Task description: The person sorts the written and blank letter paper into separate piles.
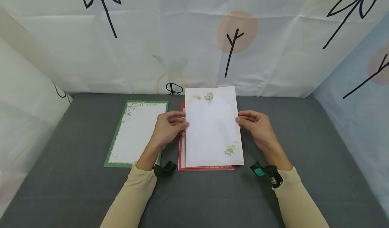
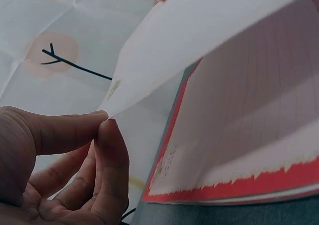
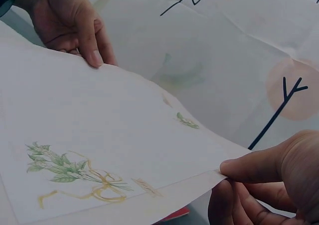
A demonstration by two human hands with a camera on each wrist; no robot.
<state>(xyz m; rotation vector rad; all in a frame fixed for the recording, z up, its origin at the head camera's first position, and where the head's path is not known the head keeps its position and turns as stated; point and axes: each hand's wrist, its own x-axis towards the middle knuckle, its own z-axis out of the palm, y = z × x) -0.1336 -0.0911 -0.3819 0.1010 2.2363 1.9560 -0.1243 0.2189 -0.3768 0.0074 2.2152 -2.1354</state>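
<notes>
Both hands hold up a sheet of white paper (image 1: 212, 130) printed with green leaf sprigs. My left hand (image 1: 168, 126) pinches its left edge between thumb and forefinger, while my right hand (image 1: 255, 125) pinches the right edge. In the left wrist view the sheet is raised above a red-bordered sheet (image 2: 229, 110) with faint ruled lines, and the left hand (image 2: 75, 155) grips the edge. Seen from the right wrist, the paper bows slightly between the left hand (image 3: 75, 30) and right hand (image 3: 269, 180). The raised sheet hides most of the red-bordered one in the head view.
To the left, a green-bordered sheet (image 1: 136, 130) lies flat on the grey tabletop (image 1: 209, 197), partly covered by the left forearm. A patterned white cloth (image 1: 194, 46) hangs behind the table. Black wrist straps (image 1: 165, 170) sit on both forearms.
</notes>
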